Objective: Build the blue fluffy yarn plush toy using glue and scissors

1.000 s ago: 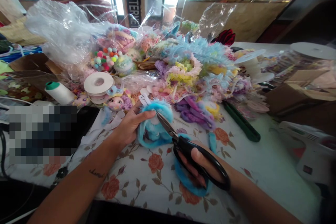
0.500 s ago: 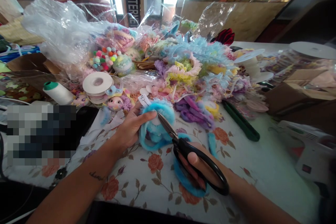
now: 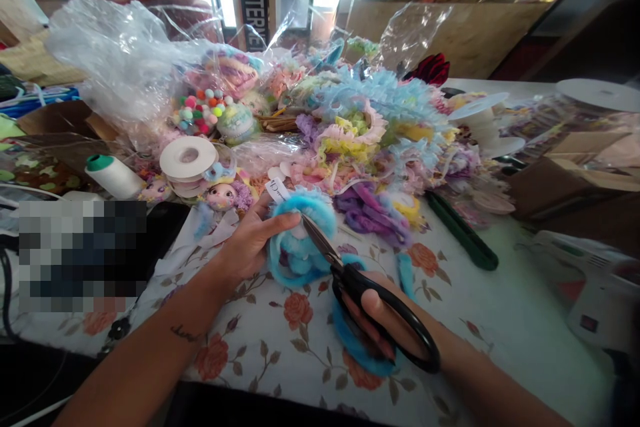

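Observation:
My left hand (image 3: pixel 255 233) pinches a fluffy blue piece (image 3: pixel 320 210) with a pale round middle, the thumb pressed on its face. A white printed tag (image 3: pixel 277 189) sticks out from its top. In my right hand (image 3: pixel 373 307) is a pair of black-handled scissors (image 3: pixel 390 310), the fingers through the handle loops. The blades look closed, and their tips lie against the blue piece beside my left thumb. A fuzzy blue strip (image 3: pixel 350 347) runs below the piece and behind my right hand. Another short blue bit (image 3: pixel 405 273) lies on the floral tablecloth (image 3: pixel 260 347).
Ruffled trims (image 3: pixel 370 93) and plastic bags pile up at the back. A ribbon spool (image 3: pixel 188 157) and a thread cone (image 3: pixel 113 177) stand left of centre. To the right lie a green cutter (image 3: pixel 463 230), a glue gun (image 3: pixel 575 287) and a cardboard box (image 3: pixel 565 173).
The view has shifted very slightly. Both hands, the scissors and the blue piece keep nearly the same positions, with the scissor tips still at the left thumb.

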Available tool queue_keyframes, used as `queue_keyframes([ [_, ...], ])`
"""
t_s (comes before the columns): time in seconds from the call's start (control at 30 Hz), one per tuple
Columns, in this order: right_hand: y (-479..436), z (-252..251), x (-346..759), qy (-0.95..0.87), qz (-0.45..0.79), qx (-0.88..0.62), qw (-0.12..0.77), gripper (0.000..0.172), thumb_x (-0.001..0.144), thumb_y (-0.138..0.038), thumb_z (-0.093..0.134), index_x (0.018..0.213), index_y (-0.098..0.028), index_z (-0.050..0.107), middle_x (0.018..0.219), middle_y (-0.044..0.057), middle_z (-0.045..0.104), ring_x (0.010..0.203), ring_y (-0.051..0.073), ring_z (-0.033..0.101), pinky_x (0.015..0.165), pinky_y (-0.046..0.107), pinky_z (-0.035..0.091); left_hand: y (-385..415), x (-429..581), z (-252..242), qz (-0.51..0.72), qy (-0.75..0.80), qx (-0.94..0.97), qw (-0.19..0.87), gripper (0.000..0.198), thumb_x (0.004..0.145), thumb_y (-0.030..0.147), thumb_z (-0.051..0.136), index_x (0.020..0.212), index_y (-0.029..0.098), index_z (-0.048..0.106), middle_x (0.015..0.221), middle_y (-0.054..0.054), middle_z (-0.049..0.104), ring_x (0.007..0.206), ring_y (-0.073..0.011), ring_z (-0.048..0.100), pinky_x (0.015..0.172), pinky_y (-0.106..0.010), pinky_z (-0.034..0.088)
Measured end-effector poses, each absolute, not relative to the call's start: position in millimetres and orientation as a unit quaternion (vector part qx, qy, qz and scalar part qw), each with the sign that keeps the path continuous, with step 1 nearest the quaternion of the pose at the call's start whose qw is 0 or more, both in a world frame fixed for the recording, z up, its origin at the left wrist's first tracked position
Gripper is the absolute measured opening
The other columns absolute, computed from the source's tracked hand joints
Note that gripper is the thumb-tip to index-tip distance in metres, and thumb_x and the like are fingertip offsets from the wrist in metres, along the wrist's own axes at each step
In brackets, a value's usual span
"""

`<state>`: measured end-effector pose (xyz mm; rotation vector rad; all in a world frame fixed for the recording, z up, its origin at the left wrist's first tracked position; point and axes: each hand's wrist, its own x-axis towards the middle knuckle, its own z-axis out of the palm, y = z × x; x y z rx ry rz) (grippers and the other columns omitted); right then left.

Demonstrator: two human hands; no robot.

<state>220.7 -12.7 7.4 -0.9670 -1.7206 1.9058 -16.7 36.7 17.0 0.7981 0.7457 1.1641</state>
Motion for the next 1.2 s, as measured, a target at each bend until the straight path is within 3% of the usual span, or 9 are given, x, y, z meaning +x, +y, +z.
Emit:
queue_keyframes([
  [0.57,-15,12,223,-0.583,0.717,-0.319,0.212,0.061,0.089,-0.077,0.052,0.065,-0.022,0.045,0.046,-0.007,0.039,0.037,0.007,0.035,0.038,0.022,0.035,38,-22,14,0.486,0.346,0.388,0.702,0.059,0.077,0.030,0.087,0.131,0.026,0.063,0.103,-0.004,0.078,0.089,-0.0237,0.076,0.068,-0.028,0.062],
  [0.9,-14,14,217,-0.588,0.701,-0.353,0.196,0.064,0.078,-0.087,0.057,0.066,-0.025,0.044,0.038,-0.009,0.037,0.031,0.008,0.035,0.034,0.024,0.030,37,-22,15,0.492,0.343,0.374,0.708,0.060,0.073,0.026,0.089,0.128,0.026,0.065,0.091,-0.001,0.076,0.081,-0.0203,0.074,0.067,-0.025,0.061],
  [1.2,-15,16,216,-0.589,0.694,-0.369,0.188,0.066,0.076,-0.089,0.057,0.065,-0.026,0.044,0.040,-0.008,0.036,0.031,0.008,0.034,0.034,0.025,0.030,38,-23,17,0.486,0.346,0.376,0.708,0.063,0.074,0.025,0.089,0.131,0.026,0.065,0.096,-0.003,0.078,0.087,-0.0234,0.076,0.069,-0.028,0.061],
])
